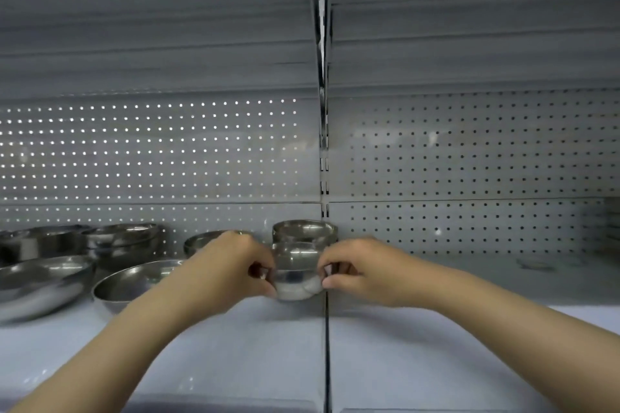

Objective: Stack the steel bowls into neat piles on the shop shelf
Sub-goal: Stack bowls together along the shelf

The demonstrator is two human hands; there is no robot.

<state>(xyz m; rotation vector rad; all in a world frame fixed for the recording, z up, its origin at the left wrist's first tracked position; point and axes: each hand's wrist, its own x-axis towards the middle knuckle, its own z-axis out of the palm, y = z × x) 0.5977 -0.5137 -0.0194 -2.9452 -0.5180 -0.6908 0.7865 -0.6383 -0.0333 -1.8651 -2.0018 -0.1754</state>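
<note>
**Fingers close on a small pile while most bowls wait loose**

Fingers (260, 273) of the left hand (231, 265) curl in against the left side of a small steel bowl (297, 278), and those of the right hand (355, 270) pinch its right side, thumb low and the others bent above. Both hands hold the same bowl between them, low at the middle of the shelf (235, 345), right at the seam where two shelf panels meet. Whether it already rests on the shelf or hangs just above it is hard to tell.

Directly above and slightly behind it is another small bowl (303, 231); the two look nested or nearly so, forming a short pile, though the blur leaves the exact fit unclear.

Further left, the job looks only begun. A bowl (201, 240) is partly hidden behind the left hand. Beyond it a short stack (124, 240) stands near the perforated back panel (151, 151), with more bowls at the far left edge (37, 241). Two wide bowls lie loose and tilted in front: one (134, 285) just beside the left forearm, another (40, 282) at the edge of view.

By my reading, one small pile is taking shape and one stack exists; the wide bowls are yet to be gathered and squared up. The right half of the shelf carries no bowls that can be made out.
</note>
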